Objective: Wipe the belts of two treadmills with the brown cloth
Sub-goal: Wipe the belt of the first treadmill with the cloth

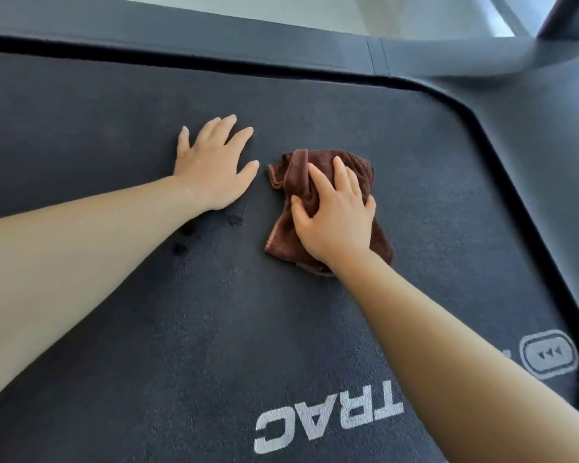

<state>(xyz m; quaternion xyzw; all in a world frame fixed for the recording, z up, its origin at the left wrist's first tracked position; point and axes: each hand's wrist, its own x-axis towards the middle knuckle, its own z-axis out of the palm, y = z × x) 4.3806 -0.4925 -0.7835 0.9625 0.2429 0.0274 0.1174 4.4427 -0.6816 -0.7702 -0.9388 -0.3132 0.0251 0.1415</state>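
right hand bunches crumpled brown terry cloth mid-frame, pressing onto dark textured treadmill belt; left hand flat, fingers spread, probably bracing.

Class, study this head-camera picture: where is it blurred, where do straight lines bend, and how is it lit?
Head view: frame post at top right blurred; left hand flat on the belt and right hand gripping the brown cloth sharp; side rail slightly bowed by the wide lens; light soft, no glare.
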